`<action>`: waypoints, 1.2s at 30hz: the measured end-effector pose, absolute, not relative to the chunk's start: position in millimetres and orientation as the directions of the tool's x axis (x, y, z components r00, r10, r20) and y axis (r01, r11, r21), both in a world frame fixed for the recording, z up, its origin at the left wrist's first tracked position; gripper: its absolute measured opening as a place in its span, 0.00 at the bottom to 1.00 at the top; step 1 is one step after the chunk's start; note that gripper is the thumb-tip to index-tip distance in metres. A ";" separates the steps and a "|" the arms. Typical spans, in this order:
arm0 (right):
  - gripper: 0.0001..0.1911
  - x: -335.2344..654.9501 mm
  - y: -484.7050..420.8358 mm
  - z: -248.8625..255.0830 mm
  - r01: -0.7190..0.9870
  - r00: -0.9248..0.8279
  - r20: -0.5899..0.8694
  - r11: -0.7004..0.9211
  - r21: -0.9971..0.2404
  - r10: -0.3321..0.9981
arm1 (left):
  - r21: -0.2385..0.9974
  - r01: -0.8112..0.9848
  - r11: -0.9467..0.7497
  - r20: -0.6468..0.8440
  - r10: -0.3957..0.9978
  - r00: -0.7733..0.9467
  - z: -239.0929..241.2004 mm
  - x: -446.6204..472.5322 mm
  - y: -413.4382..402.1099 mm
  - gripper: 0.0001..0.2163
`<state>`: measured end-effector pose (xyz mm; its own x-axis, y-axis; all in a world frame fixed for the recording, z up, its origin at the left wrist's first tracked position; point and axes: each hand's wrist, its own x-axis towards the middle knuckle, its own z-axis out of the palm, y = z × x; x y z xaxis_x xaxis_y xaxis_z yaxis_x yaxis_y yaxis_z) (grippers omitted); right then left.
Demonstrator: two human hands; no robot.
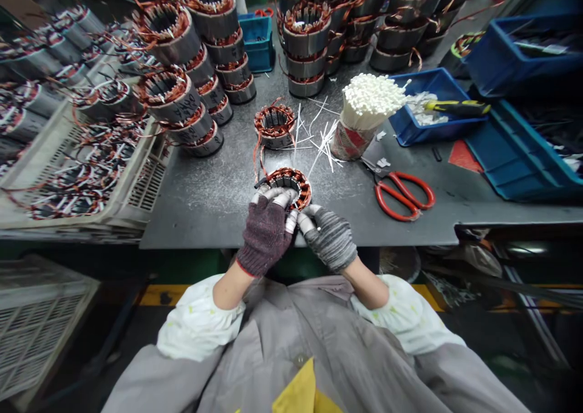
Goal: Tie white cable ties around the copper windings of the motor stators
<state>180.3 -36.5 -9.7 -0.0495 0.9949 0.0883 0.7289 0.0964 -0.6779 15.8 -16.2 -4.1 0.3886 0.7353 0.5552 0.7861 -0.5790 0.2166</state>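
A motor stator (304,185) with copper windings sits near the table's front edge, its open ring facing up. My left hand (268,228), in a dark maroon glove with white-wrapped fingertips, is closed on its near left side, fingers reaching over the rim into the bore. My right hand (328,235), in a grey glove, has its fingers pinched together at the stator's near right rim; what they hold is hidden. Just behind stands another wound stator (274,127), copper leads trailing forward from it. Thin white strips (325,146) lie scattered to its right.
A bundle of white strips (371,97) stands in a wrapped holder. Red-handled scissors (403,195) lie at right, near a blue bin (414,127) with a yellow-black tool. Stacked stators (306,67) line the back. A crate (150,176) of wound parts is at left.
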 end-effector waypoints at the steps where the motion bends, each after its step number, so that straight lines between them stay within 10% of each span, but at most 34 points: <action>1: 0.14 180.9 -36.7 -8.4 0.721 -0.067 0.071 0.097 -0.687 0.995 | 0.234 0.784 -0.576 0.553 0.742 0.380 -4.3 15.3 -15.6 0.16; 10: 0.12 179.0 -44.9 -15.6 0.700 -0.037 0.209 0.174 -0.693 0.977 | 0.260 0.826 -0.499 0.575 0.768 0.283 -3.1 18.7 -11.0 0.12; 18: 0.08 218.7 -48.7 -2.6 0.308 -0.272 0.427 0.498 -0.811 0.863 | 0.489 0.700 -0.520 0.602 0.783 0.161 5.2 22.0 -13.6 0.09; 26: 0.15 196.2 -27.2 -2.7 -0.167 -0.108 -0.218 -0.234 -0.958 0.970 | 0.370 0.715 -0.593 0.651 0.714 0.256 4.8 21.4 -15.5 0.08; 36: 0.11 196.8 -18.0 -4.0 0.190 -0.034 -0.007 0.000 -0.982 0.999 | 0.322 0.687 -0.651 0.650 0.680 0.339 8.0 17.5 -20.8 0.11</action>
<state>196.8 -18.0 -4.0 -0.0338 0.9994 -0.0068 0.1903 -0.0002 -0.9817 17.5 -20.8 8.0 0.3391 0.6802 0.6499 0.6874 -0.6508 0.3224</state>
